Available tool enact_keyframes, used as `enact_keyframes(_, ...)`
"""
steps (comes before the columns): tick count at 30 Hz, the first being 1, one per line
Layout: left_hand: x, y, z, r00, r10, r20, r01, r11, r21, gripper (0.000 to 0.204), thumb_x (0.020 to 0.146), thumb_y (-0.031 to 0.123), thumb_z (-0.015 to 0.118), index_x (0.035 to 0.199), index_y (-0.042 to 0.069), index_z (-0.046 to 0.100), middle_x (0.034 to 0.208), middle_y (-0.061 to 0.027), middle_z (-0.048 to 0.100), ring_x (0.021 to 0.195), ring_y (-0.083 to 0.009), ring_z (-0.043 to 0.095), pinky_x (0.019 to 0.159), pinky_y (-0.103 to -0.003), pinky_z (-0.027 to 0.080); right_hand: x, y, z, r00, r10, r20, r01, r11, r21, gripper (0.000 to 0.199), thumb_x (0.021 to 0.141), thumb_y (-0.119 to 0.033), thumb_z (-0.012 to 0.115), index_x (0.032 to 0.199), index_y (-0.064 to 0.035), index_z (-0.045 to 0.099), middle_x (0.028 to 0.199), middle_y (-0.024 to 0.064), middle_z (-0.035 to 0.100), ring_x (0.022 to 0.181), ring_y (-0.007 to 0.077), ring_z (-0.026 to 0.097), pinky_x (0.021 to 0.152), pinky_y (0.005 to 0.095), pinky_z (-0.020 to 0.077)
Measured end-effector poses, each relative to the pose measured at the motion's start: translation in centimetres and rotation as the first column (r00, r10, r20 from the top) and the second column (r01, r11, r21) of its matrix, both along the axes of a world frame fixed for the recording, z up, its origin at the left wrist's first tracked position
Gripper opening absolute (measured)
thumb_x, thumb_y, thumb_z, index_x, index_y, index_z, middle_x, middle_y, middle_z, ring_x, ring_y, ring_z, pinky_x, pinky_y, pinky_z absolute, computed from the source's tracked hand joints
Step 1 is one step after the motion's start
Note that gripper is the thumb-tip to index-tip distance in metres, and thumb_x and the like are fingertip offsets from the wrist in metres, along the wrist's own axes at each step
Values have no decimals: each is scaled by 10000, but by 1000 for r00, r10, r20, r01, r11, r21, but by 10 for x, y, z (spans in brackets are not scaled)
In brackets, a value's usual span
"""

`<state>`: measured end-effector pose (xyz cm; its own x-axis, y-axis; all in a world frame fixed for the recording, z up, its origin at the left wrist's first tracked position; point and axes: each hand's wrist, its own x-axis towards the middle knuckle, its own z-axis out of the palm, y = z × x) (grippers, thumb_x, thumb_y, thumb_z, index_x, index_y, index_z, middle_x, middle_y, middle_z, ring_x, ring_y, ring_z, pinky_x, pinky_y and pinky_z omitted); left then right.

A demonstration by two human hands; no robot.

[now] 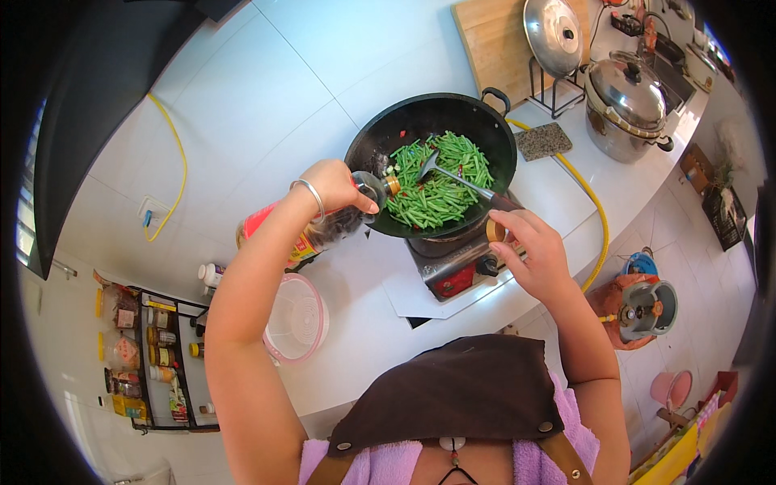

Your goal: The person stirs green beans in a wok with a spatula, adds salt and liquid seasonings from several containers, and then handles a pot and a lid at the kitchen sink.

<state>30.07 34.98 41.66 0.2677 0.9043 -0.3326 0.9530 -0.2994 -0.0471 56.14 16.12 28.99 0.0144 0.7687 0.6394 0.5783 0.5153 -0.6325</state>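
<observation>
A black wok (485,133) full of cut green beans (436,190) sits on a small gas stove (457,267), with a metal spatula (453,178) resting in the beans. My left hand (335,186) grips a dark sauce bottle (323,230) with a red label, tipped on its side so its neck points over the wok's near-left rim. My right hand (529,246) hovers at the wok's near-right side, pinching a small yellowish bottle cap (495,232) between its fingers.
A round lidded container with a pink rim (295,319) lies on the white counter (372,323). A steel pot (626,105), a lid on a rack (554,36) and a wooden board (493,48) stand behind. A spice rack (149,352) is left, a gas cylinder (638,307) right.
</observation>
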Motion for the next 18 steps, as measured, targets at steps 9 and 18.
enact_keyframes(9, 6, 4, 5, 998, -11, -55, 11, 1000, -5, 561, 559, 483, 856, 668, -37, 675, 694, -177, 653, 656, -299, 628, 660, -380, 486, -1, 2, 2, 999, 8, 31, -8, 1000, 2, 394, 783, -37, 684, 1167, -47, 598, 956, 111, 618, 726, 216, 600, 663, 298, 518)
enact_keyframes(18, 17, 8, 11, 999, -3, -47, 4, 1000, 15, 576, 551, 491, 858, 673, -37, 663, 694, -181, 635, 653, -299, 610, 648, -381, 481, -7, 2, 3, 999, 29, 15, -29, 1000, 5, 397, 776, -39, 690, 1162, -41, 596, 956, 113, 619, 748, 221, 603, 656, 302, 510)
